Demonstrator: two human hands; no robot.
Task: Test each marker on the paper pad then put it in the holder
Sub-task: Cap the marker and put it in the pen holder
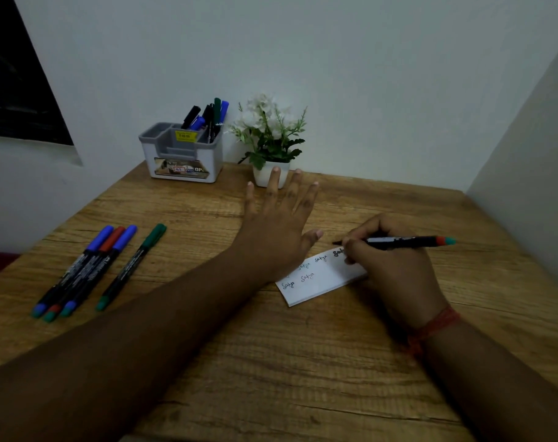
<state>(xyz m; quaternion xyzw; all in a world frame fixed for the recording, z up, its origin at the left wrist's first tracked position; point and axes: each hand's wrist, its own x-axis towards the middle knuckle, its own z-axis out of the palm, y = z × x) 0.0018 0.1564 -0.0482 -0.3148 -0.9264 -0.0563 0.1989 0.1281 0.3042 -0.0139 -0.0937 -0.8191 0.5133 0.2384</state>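
A small white paper pad (319,282) lies on the wooden table (271,362), with several handwritten words on it. My right hand (395,266) grips a black marker (408,241) with a red and teal end, its tip near the pad's far right corner. My left hand (277,218) is spread flat with straight fingers over the pad's left part. Several capped markers (89,269) lie side by side at the left of the table: blue, red, blue and green caps. The grey and white holder (182,154) stands at the back with several markers in its right compartment.
A small white pot with white flowers (269,141) stands just right of the holder, behind my left hand. Walls close the table at the back and on the right. A dark panel (19,74) hangs on the left wall.
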